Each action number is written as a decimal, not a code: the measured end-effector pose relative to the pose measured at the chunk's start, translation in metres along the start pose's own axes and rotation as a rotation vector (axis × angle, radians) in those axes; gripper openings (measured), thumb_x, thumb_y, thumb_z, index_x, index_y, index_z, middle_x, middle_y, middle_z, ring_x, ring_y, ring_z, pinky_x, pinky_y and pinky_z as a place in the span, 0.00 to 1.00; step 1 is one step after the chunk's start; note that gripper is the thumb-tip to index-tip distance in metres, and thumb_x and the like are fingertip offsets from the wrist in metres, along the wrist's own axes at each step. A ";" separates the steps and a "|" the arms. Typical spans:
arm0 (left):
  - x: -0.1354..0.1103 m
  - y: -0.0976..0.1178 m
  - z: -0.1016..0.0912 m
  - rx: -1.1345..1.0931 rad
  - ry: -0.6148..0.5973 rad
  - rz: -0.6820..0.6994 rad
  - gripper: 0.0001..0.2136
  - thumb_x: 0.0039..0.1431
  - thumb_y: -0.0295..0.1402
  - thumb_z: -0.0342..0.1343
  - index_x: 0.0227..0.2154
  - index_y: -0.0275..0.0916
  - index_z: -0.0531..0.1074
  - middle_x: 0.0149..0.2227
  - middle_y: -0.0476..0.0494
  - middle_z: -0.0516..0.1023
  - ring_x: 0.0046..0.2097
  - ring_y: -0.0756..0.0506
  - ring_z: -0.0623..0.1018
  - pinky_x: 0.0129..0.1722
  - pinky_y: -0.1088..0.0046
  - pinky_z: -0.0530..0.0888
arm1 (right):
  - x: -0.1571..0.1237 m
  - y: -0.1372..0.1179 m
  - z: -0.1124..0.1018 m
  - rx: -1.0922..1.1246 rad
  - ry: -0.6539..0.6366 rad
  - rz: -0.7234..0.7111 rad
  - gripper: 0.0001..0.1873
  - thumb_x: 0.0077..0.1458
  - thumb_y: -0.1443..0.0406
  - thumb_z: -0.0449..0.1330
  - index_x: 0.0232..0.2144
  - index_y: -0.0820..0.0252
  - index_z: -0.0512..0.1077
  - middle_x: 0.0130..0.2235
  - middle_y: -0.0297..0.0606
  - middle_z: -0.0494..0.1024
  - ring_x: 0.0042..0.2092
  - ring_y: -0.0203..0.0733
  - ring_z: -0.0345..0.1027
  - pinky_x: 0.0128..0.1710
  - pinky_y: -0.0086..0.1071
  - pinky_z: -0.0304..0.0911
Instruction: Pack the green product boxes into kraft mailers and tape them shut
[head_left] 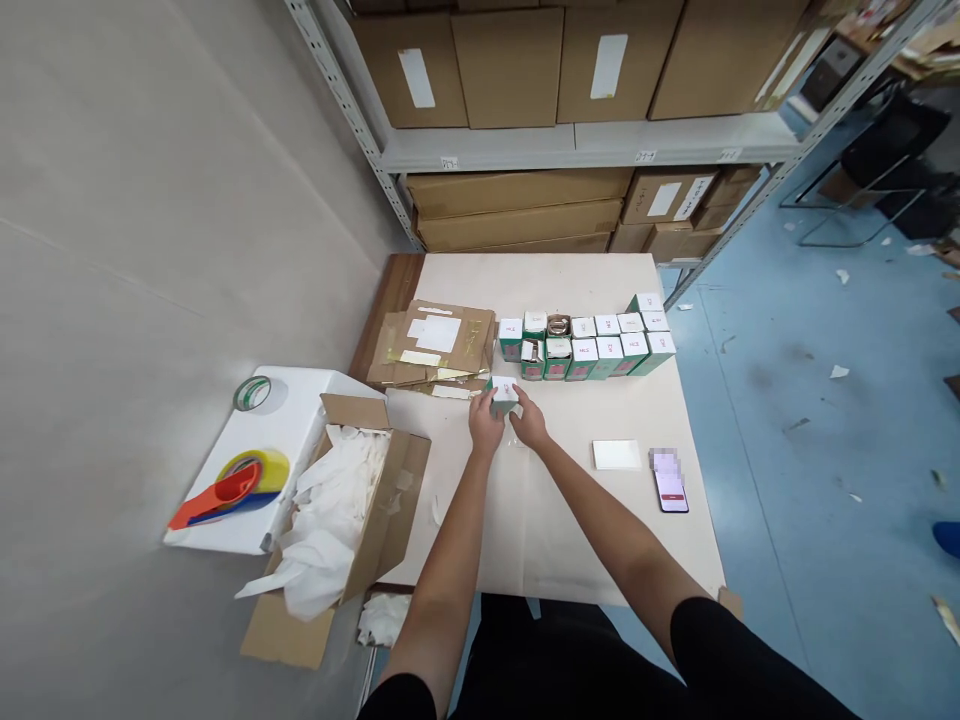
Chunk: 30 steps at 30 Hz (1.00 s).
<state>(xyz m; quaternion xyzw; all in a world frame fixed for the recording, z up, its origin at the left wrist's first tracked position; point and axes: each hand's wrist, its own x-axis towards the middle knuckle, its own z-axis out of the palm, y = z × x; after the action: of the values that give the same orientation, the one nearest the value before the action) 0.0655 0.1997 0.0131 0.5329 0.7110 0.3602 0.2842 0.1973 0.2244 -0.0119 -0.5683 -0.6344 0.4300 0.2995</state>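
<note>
Between my two hands is a small green-and-white box, its white end facing up. My left hand has its fingers closed on the box's left side, and my right hand grips its right side. Just beyond, several similar boxes stand in two rows on the table. One box in the back row is open, with a round coiled item showing inside. Flattened cardboard pieces lie stacked to the left of the rows.
At left, an open carton holds white paper. Beside it, a tape dispenser and tape roll lie on a white box. A white card and phone lie at right. Shelving stands behind the table.
</note>
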 end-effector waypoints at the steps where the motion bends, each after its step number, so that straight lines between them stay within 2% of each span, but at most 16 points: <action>1: -0.012 -0.001 -0.001 0.019 0.033 0.015 0.27 0.59 0.24 0.54 0.62 0.45 0.71 0.58 0.37 0.72 0.64 0.36 0.69 0.64 0.54 0.68 | -0.014 0.000 0.005 -0.015 0.043 0.028 0.37 0.55 0.68 0.57 0.67 0.52 0.63 0.60 0.41 0.77 0.57 0.52 0.73 0.59 0.47 0.68; 4: -0.052 -0.007 -0.001 0.043 0.065 0.032 0.24 0.60 0.24 0.54 0.59 0.43 0.74 0.51 0.36 0.75 0.58 0.37 0.74 0.58 0.56 0.73 | -0.060 0.002 0.017 -0.087 0.158 0.125 0.28 0.58 0.66 0.55 0.60 0.54 0.72 0.52 0.42 0.82 0.51 0.51 0.76 0.55 0.46 0.70; 6: -0.080 -0.014 -0.001 0.030 0.053 0.062 0.23 0.61 0.24 0.53 0.58 0.44 0.75 0.50 0.36 0.76 0.56 0.37 0.75 0.58 0.56 0.73 | -0.093 0.004 0.022 -0.129 0.218 0.160 0.24 0.60 0.65 0.53 0.56 0.54 0.75 0.49 0.43 0.83 0.48 0.51 0.78 0.54 0.47 0.71; 11: -0.142 -0.038 -0.002 -0.013 -0.029 0.143 0.22 0.64 0.25 0.54 0.60 0.45 0.73 0.52 0.36 0.76 0.56 0.38 0.77 0.58 0.57 0.74 | -0.163 0.010 0.026 -0.155 0.376 0.057 0.22 0.64 0.64 0.50 0.53 0.54 0.77 0.54 0.42 0.81 0.57 0.48 0.74 0.60 0.45 0.68; 14: -0.164 -0.052 -0.005 0.013 -0.133 0.194 0.23 0.63 0.23 0.53 0.60 0.44 0.72 0.55 0.37 0.76 0.56 0.39 0.77 0.57 0.59 0.75 | -0.189 0.021 0.029 -0.165 0.355 0.053 0.24 0.61 0.67 0.50 0.55 0.56 0.75 0.56 0.42 0.80 0.58 0.47 0.73 0.61 0.44 0.67; 18: -0.169 -0.062 -0.012 0.010 -0.327 0.249 0.26 0.60 0.19 0.51 0.60 0.44 0.72 0.55 0.40 0.76 0.55 0.42 0.78 0.56 0.63 0.76 | -0.214 0.038 0.030 -0.187 0.305 0.157 0.30 0.56 0.70 0.51 0.60 0.54 0.71 0.58 0.40 0.78 0.57 0.48 0.73 0.60 0.46 0.68; 21: -0.155 -0.062 -0.015 -0.010 -0.346 0.261 0.30 0.59 0.19 0.51 0.63 0.44 0.69 0.62 0.39 0.71 0.63 0.40 0.72 0.62 0.61 0.72 | -0.227 0.045 0.031 -0.189 0.283 0.154 0.34 0.54 0.70 0.54 0.64 0.52 0.68 0.63 0.40 0.72 0.63 0.50 0.66 0.63 0.48 0.65; 24: -0.137 -0.060 -0.013 -0.030 -0.438 0.277 0.33 0.57 0.17 0.51 0.66 0.42 0.66 0.69 0.39 0.64 0.69 0.39 0.65 0.68 0.59 0.65 | -0.235 0.048 0.033 -0.132 0.304 0.228 0.41 0.54 0.67 0.56 0.71 0.51 0.58 0.65 0.44 0.69 0.60 0.51 0.70 0.58 0.49 0.69; 27: -0.128 -0.060 -0.008 -0.047 -0.533 0.305 0.35 0.56 0.16 0.50 0.67 0.41 0.64 0.67 0.38 0.66 0.68 0.39 0.66 0.68 0.59 0.64 | -0.237 0.051 0.037 -0.026 0.292 0.320 0.47 0.54 0.66 0.57 0.74 0.49 0.47 0.65 0.43 0.70 0.61 0.52 0.70 0.57 0.48 0.70; 30: -0.137 -0.063 -0.008 -0.029 -0.506 0.285 0.33 0.58 0.18 0.50 0.67 0.40 0.65 0.63 0.36 0.71 0.65 0.38 0.69 0.67 0.58 0.66 | -0.233 0.056 0.039 0.104 0.242 0.343 0.50 0.52 0.68 0.57 0.74 0.47 0.45 0.69 0.39 0.66 0.67 0.52 0.63 0.62 0.47 0.66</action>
<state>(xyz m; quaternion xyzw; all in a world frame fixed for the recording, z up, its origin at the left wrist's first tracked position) 0.0615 0.0554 -0.0313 0.6961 0.5304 0.2623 0.4066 0.2299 -0.0128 -0.0534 -0.6994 -0.4647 0.4354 0.3247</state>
